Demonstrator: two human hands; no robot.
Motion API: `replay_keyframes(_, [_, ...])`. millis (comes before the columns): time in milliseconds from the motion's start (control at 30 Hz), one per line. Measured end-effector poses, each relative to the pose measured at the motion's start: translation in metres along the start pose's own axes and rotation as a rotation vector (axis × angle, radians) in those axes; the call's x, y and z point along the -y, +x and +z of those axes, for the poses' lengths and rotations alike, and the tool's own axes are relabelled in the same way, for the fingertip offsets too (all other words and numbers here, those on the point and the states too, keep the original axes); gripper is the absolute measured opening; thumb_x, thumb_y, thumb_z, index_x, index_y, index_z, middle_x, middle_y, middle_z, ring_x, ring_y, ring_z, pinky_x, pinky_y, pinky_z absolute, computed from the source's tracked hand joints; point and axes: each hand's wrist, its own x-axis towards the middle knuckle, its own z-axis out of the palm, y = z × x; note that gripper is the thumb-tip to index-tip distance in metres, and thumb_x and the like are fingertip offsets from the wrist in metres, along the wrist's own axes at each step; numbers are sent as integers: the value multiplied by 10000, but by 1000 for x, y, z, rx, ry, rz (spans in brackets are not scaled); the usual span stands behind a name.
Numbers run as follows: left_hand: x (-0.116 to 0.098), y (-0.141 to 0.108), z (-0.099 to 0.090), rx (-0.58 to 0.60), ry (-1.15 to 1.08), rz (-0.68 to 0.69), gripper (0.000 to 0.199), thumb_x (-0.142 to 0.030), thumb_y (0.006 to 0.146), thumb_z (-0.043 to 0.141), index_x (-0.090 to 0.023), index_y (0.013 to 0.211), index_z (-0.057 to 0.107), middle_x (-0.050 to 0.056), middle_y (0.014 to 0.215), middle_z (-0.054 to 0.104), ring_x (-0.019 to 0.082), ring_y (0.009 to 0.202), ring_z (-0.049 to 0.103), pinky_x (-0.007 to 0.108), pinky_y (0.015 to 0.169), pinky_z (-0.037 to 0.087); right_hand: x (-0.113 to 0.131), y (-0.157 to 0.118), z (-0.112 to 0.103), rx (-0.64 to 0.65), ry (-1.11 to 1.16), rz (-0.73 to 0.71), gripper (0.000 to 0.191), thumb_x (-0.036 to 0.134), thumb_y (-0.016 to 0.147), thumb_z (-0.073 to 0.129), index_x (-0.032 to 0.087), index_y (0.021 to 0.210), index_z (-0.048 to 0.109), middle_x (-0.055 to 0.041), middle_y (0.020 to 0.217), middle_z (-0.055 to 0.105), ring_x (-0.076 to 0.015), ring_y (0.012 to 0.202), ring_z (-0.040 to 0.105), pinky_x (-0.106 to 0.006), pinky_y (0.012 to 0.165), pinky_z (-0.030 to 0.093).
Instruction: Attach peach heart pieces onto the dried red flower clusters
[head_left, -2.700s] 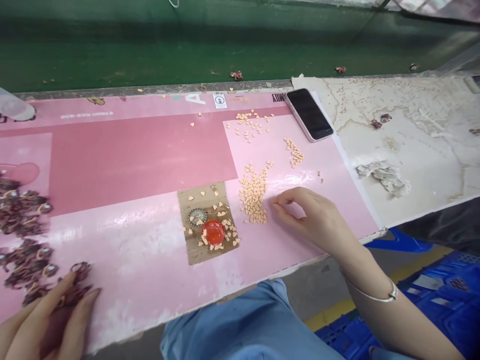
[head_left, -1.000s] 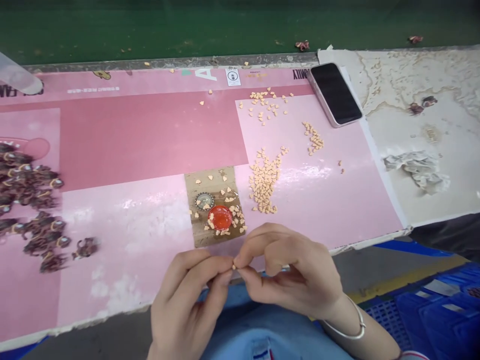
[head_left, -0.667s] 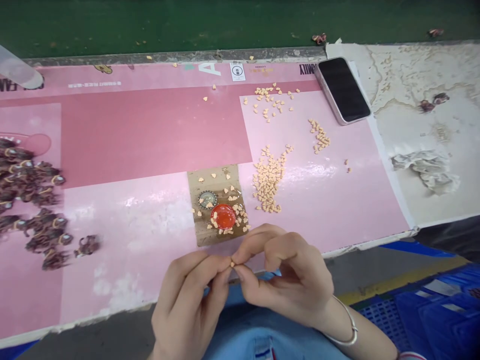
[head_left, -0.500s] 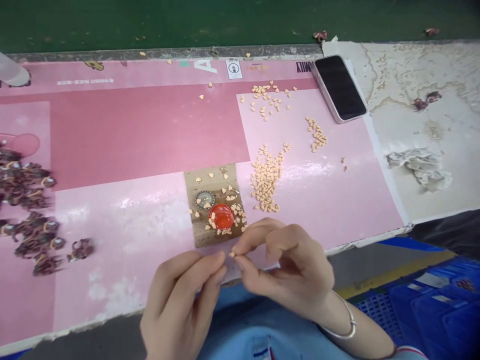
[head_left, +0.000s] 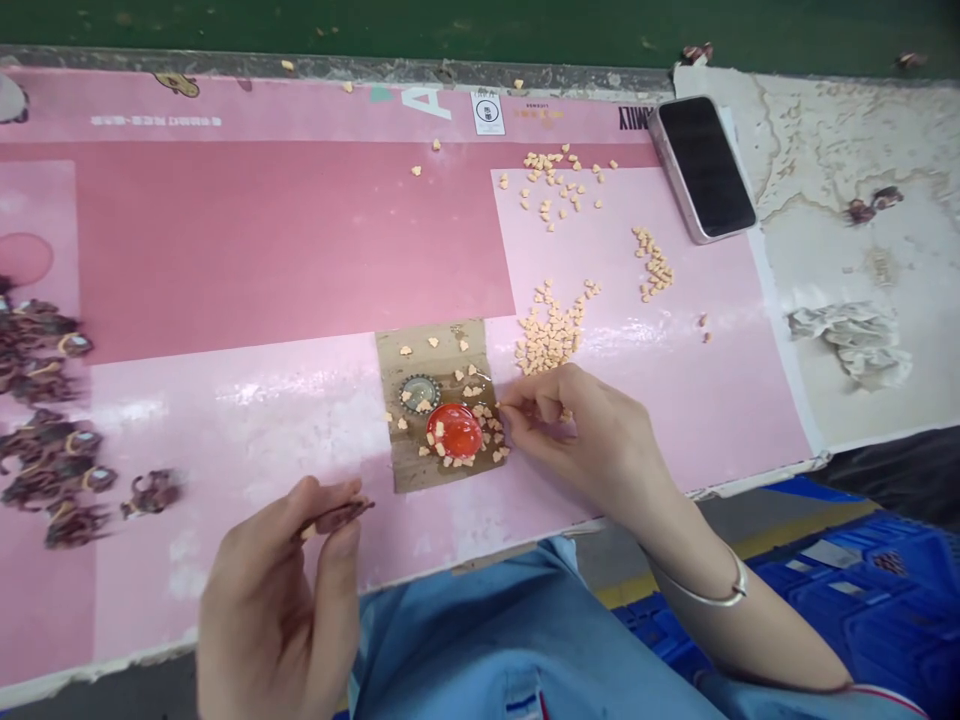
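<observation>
A dark brown piece (head_left: 341,517) is being held above the pink mat (head_left: 225,250) in a narrow pinch by the left hand (head_left: 270,590); the right hand (head_left: 585,440) is being kept narrowly pinched at beige hearts (head_left: 487,425) beside a red cap (head_left: 454,430), contents undetermined.

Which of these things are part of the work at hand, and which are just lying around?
Seemingly in use:
left hand, pinching a dark brown piece
right hand
peach heart-shaped bits
red dome
bottle cap
brown card
pile of dark brown pieces

Just lying about:
smartphone
crumpled paper
blue plastic crates
</observation>
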Motion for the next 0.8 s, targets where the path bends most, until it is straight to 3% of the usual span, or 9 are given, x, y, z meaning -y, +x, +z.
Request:
replay_keyframes(133, [-6,5,0,-16,-5,-10,548,75,803,757,-296,1206,779,-68,1095,804,102,944,783,191,869,665,1,1,-2,0,-7,-33,231,51,910,578,254,863,480,62,688,485,-117,590,547,-204,537,467])
replay_keyframes(233, [-8,9,-3,41,97,49,524,61,811,777,-299,1192,777,-60,1139,791,101,1034,756,200,931,640,1,2,-2,6,-20,-55,232,41,920,568,254,875,485,60,692,490,-119,594,552,-204,543,482])
replay_keyframes(333, [-6,13,-3,62,163,75,340,-9,870,764,-278,1075,798,-35,1117,791,91,1024,750,189,948,618,2,2,-4,12,-46,-72,230,35,923,564,253,887,497,55,695,502,-126,606,557,-211,545,490])
replay_keyframes(467, [-2,13,-4,39,214,4,156,-112,901,769,-261,928,808,-5,1041,795,98,978,758,188,969,610,3,4,-6,33,-93,-123,232,19,926,550,247,904,513,55,682,508,-131,594,544,-229,539,467])
replay_keyframes(567, [-3,14,-4,49,214,19,185,-102,894,769,-270,961,810,0,1045,785,108,993,755,206,979,611,3,4,-8,50,-109,-144,235,14,929,535,248,907,515,51,678,532,-135,600,557,-242,542,455])
replay_keyframes(700, [-5,16,-2,81,190,117,439,0,876,742,-339,1152,788,-30,1096,759,108,1022,744,229,948,624,3,4,-10,78,-121,-150,243,16,932,516,253,882,499,45,674,535,-147,615,574,-256,546,452])
replay_keyframes(800, [-4,16,-1,77,187,121,488,-23,897,740,-377,1232,773,-41,1074,754,90,977,744,205,884,617,3,4,-10,92,-116,-138,240,29,941,518,255,863,489,37,681,547,-156,638,599,-262,545,449])
